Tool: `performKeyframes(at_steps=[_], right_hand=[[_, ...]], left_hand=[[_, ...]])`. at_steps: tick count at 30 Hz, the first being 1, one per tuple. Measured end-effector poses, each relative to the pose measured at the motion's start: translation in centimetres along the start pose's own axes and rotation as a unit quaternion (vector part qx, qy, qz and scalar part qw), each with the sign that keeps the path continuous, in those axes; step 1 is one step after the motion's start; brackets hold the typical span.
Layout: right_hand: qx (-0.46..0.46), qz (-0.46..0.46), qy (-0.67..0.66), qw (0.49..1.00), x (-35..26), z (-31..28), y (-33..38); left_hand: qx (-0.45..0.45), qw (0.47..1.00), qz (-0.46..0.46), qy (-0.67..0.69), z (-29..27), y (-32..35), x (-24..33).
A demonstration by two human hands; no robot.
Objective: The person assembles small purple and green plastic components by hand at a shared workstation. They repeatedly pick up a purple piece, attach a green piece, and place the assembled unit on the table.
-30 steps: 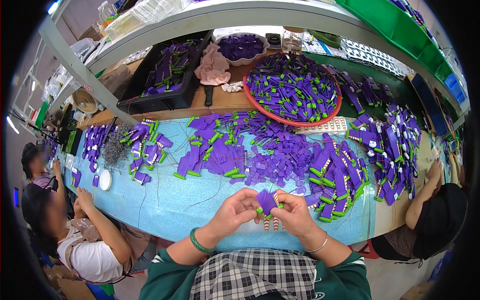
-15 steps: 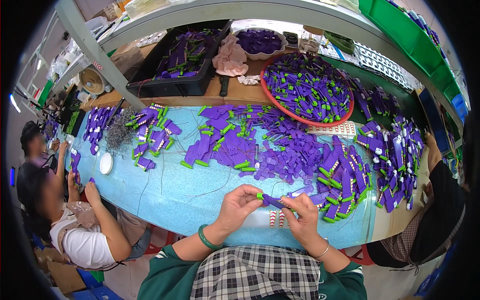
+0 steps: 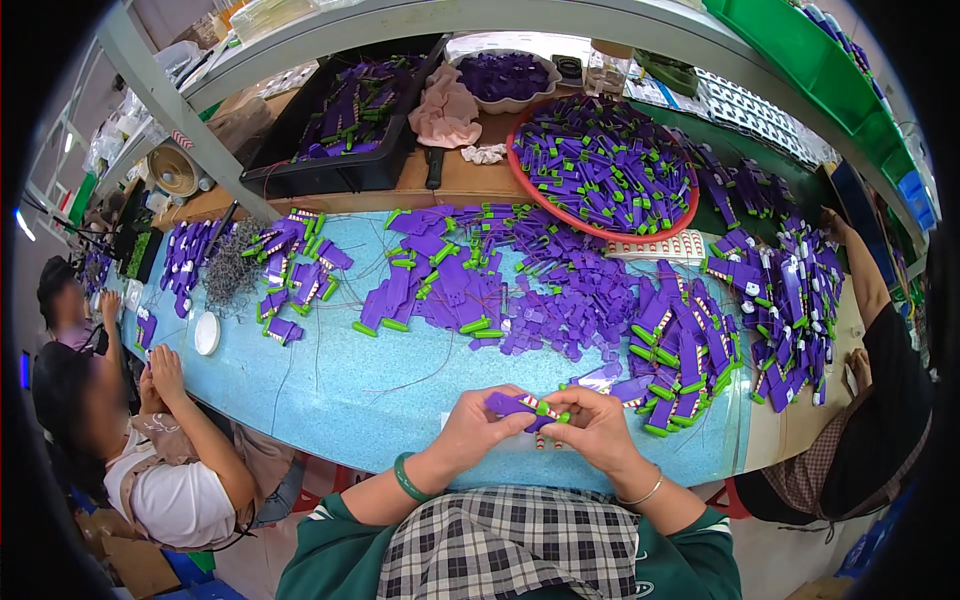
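Between my two hands, just above the front of the blue table, is a flat purple plastic piece (image 3: 507,403) with bright green ends and a red-and-white striped sticker. My left hand (image 3: 474,430) pinches its purple end between thumb and fingers. With thumb and fingertips closed, my right hand (image 3: 600,434) grips the green end. Part of a striped sticker strip (image 3: 550,441) shows on the table below the piece. Close to my right hand lies a pile of purple pieces with green ends and stickers (image 3: 680,350). Small loose purple parts (image 3: 575,310) are heaped beyond my hands.
A red round basket (image 3: 690,222) full of purple-green pieces stands at the back. Left of it is a black bin (image 3: 335,180). A grey shelf beam (image 3: 480,30) crosses overhead. People work at the left (image 3: 190,500) and right (image 3: 850,430). A white lid (image 3: 206,334) lies leftward.
The piece has been turned between my hands; its purple end now points left and its striped sticker shows. The right-hand person's arm has reached farther in over the pieces.
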State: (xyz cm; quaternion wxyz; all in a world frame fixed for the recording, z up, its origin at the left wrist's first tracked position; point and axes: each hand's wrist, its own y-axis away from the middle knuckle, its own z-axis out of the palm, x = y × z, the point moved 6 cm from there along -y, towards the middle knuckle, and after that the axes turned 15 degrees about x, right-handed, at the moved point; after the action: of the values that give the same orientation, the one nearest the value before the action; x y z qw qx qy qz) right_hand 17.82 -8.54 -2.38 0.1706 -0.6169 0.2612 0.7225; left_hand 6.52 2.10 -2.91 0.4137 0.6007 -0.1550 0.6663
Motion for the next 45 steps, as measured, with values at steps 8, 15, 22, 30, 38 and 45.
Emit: performKeyframes(at_steps=[8, 15, 22, 30, 38, 45], right_hand=[[-0.164, -0.182, 0.12, 0.962, -4.7, 1.5, -0.7], [-0.071, -0.395, 0.459, 0.792, -6.8, 0.5, -3.3], [-0.017, -0.409, 0.59, 0.696, -5.2, -1.7, -6.3], [0.024, -0.241, 0.367, 0.898, -4.8, -3.4, -6.4], [0.038, -0.082, 0.074, 0.993, -2.9, -0.2, -2.5], [0.08, -0.201, 0.207, 0.954, -4.8, 1.1, -1.2]], left_hand=[[-0.085, 0.938, 0.249, -0.226, 0.9, 1.1, 5.3], [-0.084, 0.968, 0.126, -0.198, -2.2, 0.6, 6.0], [0.155, 0.969, 0.18, 0.068, -6.6, 0.2, 8.9], [0.133, 0.98, 0.145, 0.034, -5.2, -0.6, 4.6], [-0.018, 0.965, 0.121, -0.231, 1.2, -0.3, 0.9], [-0.042, 0.913, 0.25, -0.321, 1.8, 0.6, 2.2]])
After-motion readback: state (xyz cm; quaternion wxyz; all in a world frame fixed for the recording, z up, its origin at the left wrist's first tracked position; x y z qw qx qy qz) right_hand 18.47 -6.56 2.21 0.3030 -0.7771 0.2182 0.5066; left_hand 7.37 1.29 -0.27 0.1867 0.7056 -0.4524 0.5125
